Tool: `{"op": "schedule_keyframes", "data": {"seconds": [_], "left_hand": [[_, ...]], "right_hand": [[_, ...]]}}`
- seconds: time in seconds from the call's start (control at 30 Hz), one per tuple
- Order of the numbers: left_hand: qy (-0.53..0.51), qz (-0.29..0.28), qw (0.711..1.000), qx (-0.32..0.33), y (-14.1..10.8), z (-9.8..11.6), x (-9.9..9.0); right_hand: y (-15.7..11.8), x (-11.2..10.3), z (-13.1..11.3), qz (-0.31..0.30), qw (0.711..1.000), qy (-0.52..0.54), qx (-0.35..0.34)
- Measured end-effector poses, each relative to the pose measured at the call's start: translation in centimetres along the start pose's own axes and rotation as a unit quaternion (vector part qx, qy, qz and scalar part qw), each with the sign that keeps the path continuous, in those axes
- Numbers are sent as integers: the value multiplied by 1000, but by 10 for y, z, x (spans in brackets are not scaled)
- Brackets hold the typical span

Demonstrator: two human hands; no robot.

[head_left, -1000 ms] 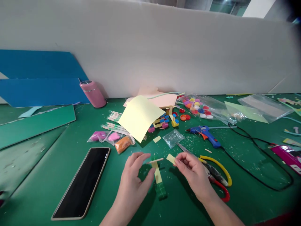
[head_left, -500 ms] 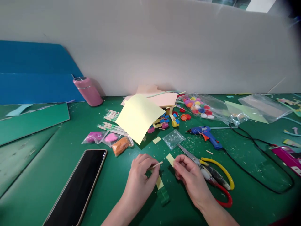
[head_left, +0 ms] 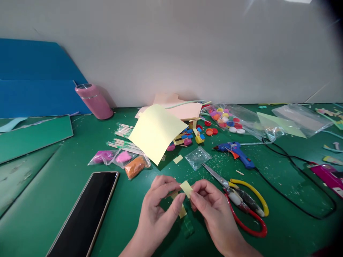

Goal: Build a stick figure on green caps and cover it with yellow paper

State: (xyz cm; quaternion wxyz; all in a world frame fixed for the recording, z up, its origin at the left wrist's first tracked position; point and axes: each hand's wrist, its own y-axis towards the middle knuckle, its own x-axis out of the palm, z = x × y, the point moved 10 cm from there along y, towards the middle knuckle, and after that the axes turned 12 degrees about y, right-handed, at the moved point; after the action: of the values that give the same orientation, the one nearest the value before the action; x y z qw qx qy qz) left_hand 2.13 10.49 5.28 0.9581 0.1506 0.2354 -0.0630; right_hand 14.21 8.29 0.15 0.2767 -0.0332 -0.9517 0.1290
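Observation:
A small pale yellow paper piece (head_left: 185,188) is pinched in my right hand (head_left: 215,212), between thumb and fingertips. My left hand (head_left: 158,208) is curled close by, its thumb and index fingertips right at the paper's left edge. A thin wooden stick (head_left: 170,194) shows partly under the left fingers; most of it is hidden. Below the hands, a yellow strip (head_left: 182,211) adjoins a green piece (head_left: 188,227) near the table top. Right of my right hand lie scissors (head_left: 214,175) and red-and-yellow-handled pliers (head_left: 241,200).
A phone (head_left: 85,214) lies left. Beyond the hands are a yellow sheet (head_left: 158,132), bagged clay (head_left: 135,167), a small clear bag (head_left: 198,157) and bagged colored caps (head_left: 227,120). A blue glue gun (head_left: 237,153) trails its cord rightward. A pink bottle (head_left: 95,101) stands by the wall.
My right hand has brought the yellow paper piece left to my left fingertips. The stick, which stuck out past the left fingers, is now mostly hidden. The view has shifted slightly.

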Motion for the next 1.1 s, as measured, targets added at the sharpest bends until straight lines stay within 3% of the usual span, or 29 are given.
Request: {"op": "schedule_keyframes", "data": {"seconds": [0.17, 0.3, 0.37, 0.4, 0.47, 0.57, 0.67, 0.8, 1.1], "left_hand": [[-23, -1, 999, -22, -2, 0, -2], [-45, 25, 997, -61, -4, -10, -10], [-39, 53, 992, -107, -7, -23, -17], [-38, 67, 989, -128, -8, -29, -20], [-41, 87, 983, -154, -9, -40, -25], [-45, 93, 980, -172, -8, -50, -27], [-37, 99, 977, -186, -7, -55, -30], [-40, 115, 972, -201, -9, -61, -34], [-50, 138, 965, -216, -10, -75, -36]], "right_hand": [[-3, 22, 6, -42, 999, -23, 7], [7, 23, -11, -83, 981, -170, -28], [23, 22, -34, -84, 936, -325, -108], [34, 23, -45, -76, 893, -416, -154], [60, 32, -44, -97, 760, -619, -174], [95, 40, -37, -124, 696, -687, -168], [113, 51, -24, -162, 656, -720, -157], [117, 58, -14, -215, 614, -746, -143], [117, 59, -12, -252, 574, -766, -144]]}}
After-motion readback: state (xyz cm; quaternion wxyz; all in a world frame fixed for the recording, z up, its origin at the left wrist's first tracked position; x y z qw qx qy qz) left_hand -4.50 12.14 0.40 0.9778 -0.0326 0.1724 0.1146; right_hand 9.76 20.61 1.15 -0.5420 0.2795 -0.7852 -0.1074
